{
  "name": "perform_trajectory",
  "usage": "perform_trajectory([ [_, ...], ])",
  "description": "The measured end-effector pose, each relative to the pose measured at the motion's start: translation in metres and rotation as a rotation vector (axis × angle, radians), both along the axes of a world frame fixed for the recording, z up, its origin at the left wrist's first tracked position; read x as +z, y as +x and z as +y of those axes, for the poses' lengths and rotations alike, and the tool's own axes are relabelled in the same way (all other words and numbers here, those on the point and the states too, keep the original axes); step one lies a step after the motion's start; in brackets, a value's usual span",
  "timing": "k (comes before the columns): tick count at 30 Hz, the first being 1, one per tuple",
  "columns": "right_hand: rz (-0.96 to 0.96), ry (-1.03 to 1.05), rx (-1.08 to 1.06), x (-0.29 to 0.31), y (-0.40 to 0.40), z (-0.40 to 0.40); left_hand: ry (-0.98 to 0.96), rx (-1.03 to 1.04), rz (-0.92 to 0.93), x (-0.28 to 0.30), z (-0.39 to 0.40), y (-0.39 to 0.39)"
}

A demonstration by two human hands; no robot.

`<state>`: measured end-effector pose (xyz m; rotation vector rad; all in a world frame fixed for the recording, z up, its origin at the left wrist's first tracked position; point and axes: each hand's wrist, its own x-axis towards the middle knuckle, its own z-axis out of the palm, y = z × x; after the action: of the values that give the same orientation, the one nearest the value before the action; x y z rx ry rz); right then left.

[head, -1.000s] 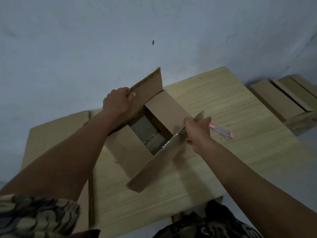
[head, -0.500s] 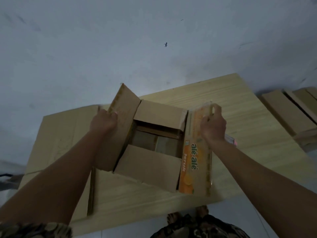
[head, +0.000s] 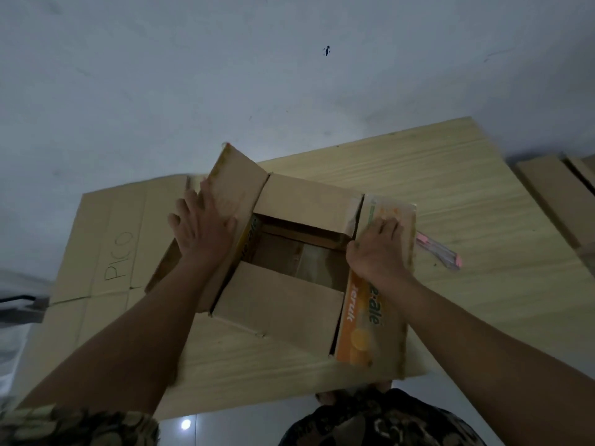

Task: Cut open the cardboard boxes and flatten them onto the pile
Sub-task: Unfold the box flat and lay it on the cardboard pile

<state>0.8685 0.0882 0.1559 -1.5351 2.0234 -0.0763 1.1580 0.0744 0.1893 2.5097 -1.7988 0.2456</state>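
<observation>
- The box (head: 289,268) sat open on the desk (head: 483,204), near the front edge, all four top flaps folded out and the inside looking empty (bit dark in there, so not 100% sure).
- Left hand (head: 206,230) was spread flat on the left flap (head: 231,188), fingers straight, pressing it outward. It wasn't gripping anything.
- Right hand (head: 380,249) lay on the right flap (head: 373,304), the one with the orange print, fingers fairly straight and pushing down. I couldn't tell if the thumb hooked under the edge.
- My guess on handling: light, thin corrugated card. It's stiff across a panel but floppy at the creases, so it'd fold where it's already scored and fight you anywhere else.
- The printed side looked glossy, with shiny tape at the flap's far end, so probably a bit slippery under a palm.
- Best hold, I'd say, was the flap edges or the corners, then push opposite corners together to collapse it.
- The cutter (head: 438,252) lay on the desk just right of the box, neither hand on it.
- The pile (head: 106,239) of flat card (one sheet marked "PICO") was just beside the box on the left, partly under the left flap.
</observation>
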Motion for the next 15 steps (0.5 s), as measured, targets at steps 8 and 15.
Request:
perform_trajectory([
  [8,-0.298,-0.187,-0.157,-0.029,0.023,0.006,0.245,0.044,0.235,-0.042,-0.001,0.005],
  [15,-0.178,-0.293,-0.104,-0.039,0.019,-0.005,0.207,0.007,0.59,-0.066,0.013,-0.013],
])
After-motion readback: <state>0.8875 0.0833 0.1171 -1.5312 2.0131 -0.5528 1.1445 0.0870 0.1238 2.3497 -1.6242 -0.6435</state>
